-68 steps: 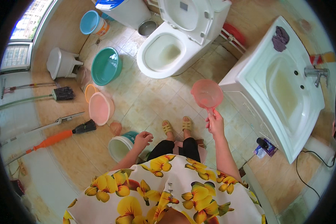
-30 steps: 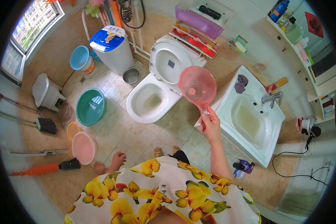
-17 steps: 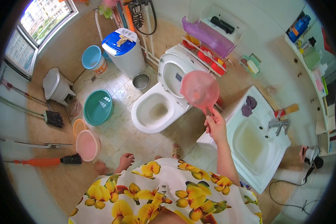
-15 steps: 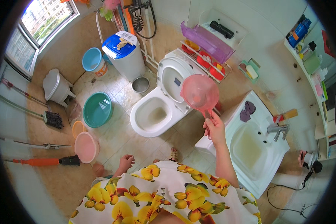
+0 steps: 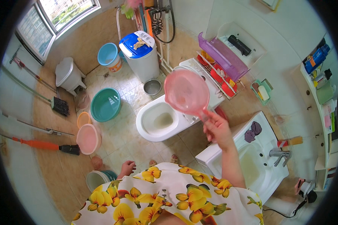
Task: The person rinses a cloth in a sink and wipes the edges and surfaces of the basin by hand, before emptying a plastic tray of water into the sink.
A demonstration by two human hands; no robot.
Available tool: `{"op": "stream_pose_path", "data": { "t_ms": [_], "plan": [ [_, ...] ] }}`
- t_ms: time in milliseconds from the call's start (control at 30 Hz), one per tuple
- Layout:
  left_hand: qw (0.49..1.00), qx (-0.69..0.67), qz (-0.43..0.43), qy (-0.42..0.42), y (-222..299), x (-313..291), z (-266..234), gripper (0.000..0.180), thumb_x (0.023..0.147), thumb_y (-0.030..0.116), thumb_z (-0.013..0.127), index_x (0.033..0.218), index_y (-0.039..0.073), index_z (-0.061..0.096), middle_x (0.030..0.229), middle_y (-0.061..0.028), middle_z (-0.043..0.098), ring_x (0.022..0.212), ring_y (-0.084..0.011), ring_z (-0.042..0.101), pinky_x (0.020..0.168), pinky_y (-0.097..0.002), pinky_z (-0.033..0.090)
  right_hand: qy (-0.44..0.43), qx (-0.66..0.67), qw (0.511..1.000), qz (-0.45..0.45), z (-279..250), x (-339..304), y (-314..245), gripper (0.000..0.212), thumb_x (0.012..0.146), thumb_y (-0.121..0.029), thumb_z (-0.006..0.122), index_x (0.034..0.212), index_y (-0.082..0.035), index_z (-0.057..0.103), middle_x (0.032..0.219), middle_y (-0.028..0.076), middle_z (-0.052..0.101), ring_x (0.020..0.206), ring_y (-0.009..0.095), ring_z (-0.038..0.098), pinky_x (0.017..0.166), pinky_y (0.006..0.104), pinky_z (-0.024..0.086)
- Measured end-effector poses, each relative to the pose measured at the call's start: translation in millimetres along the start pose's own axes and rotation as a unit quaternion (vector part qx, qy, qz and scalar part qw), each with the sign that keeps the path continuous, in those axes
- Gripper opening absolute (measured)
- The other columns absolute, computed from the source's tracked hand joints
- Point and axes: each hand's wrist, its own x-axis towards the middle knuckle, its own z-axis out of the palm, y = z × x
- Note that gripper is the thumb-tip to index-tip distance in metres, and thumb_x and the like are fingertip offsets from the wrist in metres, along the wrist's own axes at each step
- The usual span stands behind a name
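Observation:
A pink translucent plastic water dipper [image 5: 186,92] is raised over the back of the white toilet [image 5: 144,127], hiding most of the upturned lid. My right hand [image 5: 218,129] grips its handle, with the forearm crossing in front of the sink. Whether the dipper holds water I cannot make out. My left hand [image 5: 127,168] hangs low by my body, its fingers loosely bent and nothing in them. Murky water lies in the toilet bowl and in the white sink [image 5: 275,176] at right.
On the floor at left stand a green basin [image 5: 97,112], a pink basin [image 5: 87,144], a pale bucket [image 5: 95,182] and a white stool [image 5: 69,73]. Farther back are a blue bucket [image 5: 108,54], a blue-lidded bin [image 5: 142,67] and a metal bowl [image 5: 152,87]. Brushes [image 5: 60,107] lean leftward.
The view has shifted, so the room appears moved to the right. My right hand has carried the dipper leftward relative to the toilet, over its raised lid. My left hand stays low.

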Motion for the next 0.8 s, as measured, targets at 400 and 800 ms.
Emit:
{"op": "stream_pose_path", "data": {
  "t_ms": [400, 800],
  "plan": [
    [0.999, -0.038, 0.0, -0.003, -34, 25, -3, 0.022, 0.085, 0.021, 0.058, 0.1, 0.006, 0.06, 0.085, -0.0073, 0.066, 0.068, -0.0172, 0.064, 0.052, -0.0312, 0.049, 0.158, -0.066, 0.959, -0.227, -74, 78, -169, 0.039, 0.089, -0.021, 0.059, 0.124, -0.005, 0.051, 0.069, -0.001, 0.056, 0.044, 0.004, 0.047, 0.037, 0.018, 0.033],
    [0.998, 0.005, 0.058, 0.022, -7, -2, -18, 0.019, 0.081, 0.012, 0.06, 0.095, -0.001, 0.063, 0.08, -0.0132, 0.066, 0.064, -0.0223, 0.065, 0.054, -0.0321, 0.053, 0.085, 0.029, 0.971, -0.221, -84, 101, -175, 0.038, 0.089, -0.022, 0.06, 0.12, -0.002, 0.053, 0.067, 0.0, 0.055, 0.049, 0.004, 0.047, 0.04, 0.0176, 0.035]
  ]
}}
